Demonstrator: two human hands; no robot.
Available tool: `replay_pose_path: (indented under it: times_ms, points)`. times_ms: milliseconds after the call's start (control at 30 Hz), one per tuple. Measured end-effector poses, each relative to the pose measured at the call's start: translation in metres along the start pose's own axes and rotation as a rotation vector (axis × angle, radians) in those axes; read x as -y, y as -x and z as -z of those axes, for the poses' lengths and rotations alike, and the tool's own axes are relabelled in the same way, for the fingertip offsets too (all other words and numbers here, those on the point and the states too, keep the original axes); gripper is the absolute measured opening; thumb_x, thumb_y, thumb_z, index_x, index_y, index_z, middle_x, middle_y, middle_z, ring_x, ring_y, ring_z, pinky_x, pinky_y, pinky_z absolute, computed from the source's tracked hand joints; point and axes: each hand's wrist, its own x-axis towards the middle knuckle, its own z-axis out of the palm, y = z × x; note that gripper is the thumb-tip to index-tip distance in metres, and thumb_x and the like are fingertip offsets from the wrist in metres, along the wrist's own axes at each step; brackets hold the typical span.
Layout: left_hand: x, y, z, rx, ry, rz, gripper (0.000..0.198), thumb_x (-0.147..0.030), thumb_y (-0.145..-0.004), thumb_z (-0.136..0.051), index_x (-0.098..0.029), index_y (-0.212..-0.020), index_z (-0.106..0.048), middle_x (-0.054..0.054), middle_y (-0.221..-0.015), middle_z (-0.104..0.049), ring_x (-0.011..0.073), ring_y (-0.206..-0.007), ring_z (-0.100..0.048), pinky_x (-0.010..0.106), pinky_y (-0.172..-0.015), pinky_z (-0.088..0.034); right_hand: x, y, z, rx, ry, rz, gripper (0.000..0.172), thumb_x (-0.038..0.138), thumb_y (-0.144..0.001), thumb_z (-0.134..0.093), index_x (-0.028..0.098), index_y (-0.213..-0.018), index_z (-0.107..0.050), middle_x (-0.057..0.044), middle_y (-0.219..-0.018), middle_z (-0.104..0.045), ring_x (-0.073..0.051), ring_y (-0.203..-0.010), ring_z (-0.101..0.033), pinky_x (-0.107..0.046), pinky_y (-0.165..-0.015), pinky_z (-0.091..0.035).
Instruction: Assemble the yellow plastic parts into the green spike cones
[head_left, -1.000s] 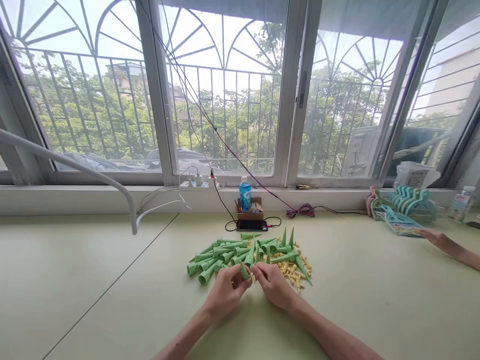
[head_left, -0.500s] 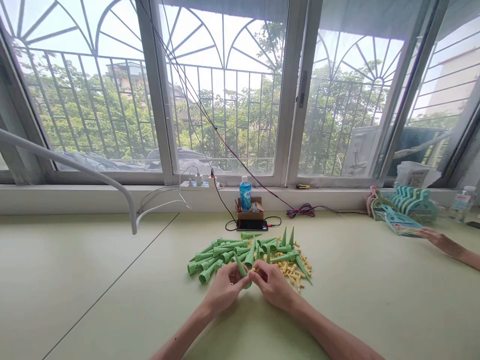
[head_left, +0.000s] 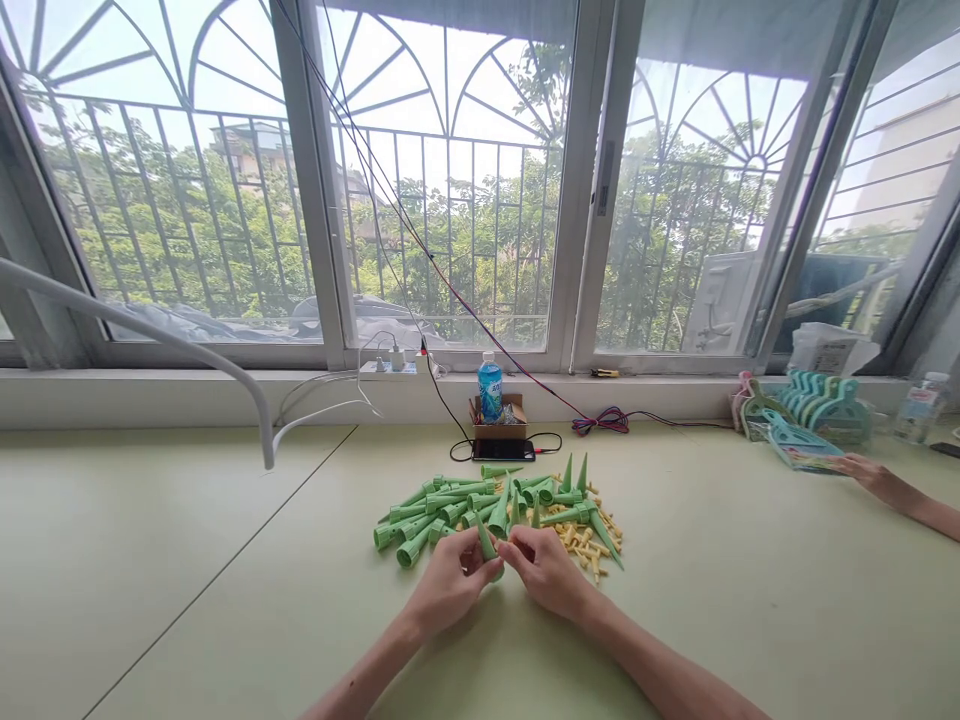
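My left hand (head_left: 448, 580) is closed around a green plastic watering spike (head_left: 486, 540), a hollow cone that leans with its tip up. My right hand (head_left: 546, 572) meets it from the other side, thumb and forefinger pinched against the spike's side. A small yellow plastic peg is in that pinch, now almost wholly hidden by the fingertips. Just beyond both hands lies a heap of green spikes (head_left: 420, 525), most on their sides and a few with tips up. Loose yellow pegs (head_left: 589, 545) are scattered at the heap's right, close to my right hand.
Behind the heap lie a black phone (head_left: 504, 450) on a cable and a small cardboard box (head_left: 501, 430) holding a blue bottle (head_left: 490, 388). Another person's hand (head_left: 874, 475) touches packaged turquoise items (head_left: 802, 445) at far right. A white curved bar (head_left: 225, 362) reaches in from the left.
My right fingertips have moved slightly left, closer against the spike, and the yellow peg that showed between them is now mostly covered. My left hand keeps hold of the spike.
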Motion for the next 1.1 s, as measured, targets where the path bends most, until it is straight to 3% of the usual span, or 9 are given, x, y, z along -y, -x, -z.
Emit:
replay_pose_path:
  times_ms: [267, 567, 1100]
  points:
    - [0.0024, 0.0042, -0.002, -0.009, -0.081, -0.048, 0.032, -0.034, -0.082, -0.06, -0.018, -0.062, -0.04, -0.006, -0.058, -0.035, 0.009, -0.055, -0.03, 0.022, -0.051, -0.026, -0.0035, -0.002, -0.0018, -0.015, 0.02, 0.016, 0.052, 0.05, -0.097, -0.042, 0.018, -0.056, -0.035, 0.005, -0.055, -0.028, -0.009, -0.053, -0.027, -0.025, -0.05, -0.018]
    - [0.0001, 0.0055, -0.0031, 0.0, -0.139, -0.122, 0.023, -0.027, -0.081, -0.059, -0.016, -0.063, -0.05, -0.005, -0.056, -0.037, 0.0092, -0.054, -0.031, 0.022, -0.051, -0.025, -0.0018, -0.0018, -0.0011, 0.016, 0.03, 0.021, 0.054, 0.051, -0.099, -0.034, 0.018, -0.056, -0.037, 0.004, -0.056, -0.03, -0.009, -0.052, -0.028, -0.025, -0.051, -0.021]
    - [0.0005, 0.0037, -0.002, 0.007, -0.129, -0.083, 0.019, -0.029, -0.083, -0.056, -0.016, -0.07, -0.056, -0.003, -0.059, -0.041, 0.0104, -0.056, -0.034, 0.022, -0.053, -0.028, 0.0, -0.002, 0.0003, -0.014, 0.025, -0.004, 0.053, 0.049, -0.099, -0.036, 0.017, -0.057, -0.045, 0.002, -0.053, -0.041, -0.011, -0.051, -0.035, -0.024, -0.052, -0.026]
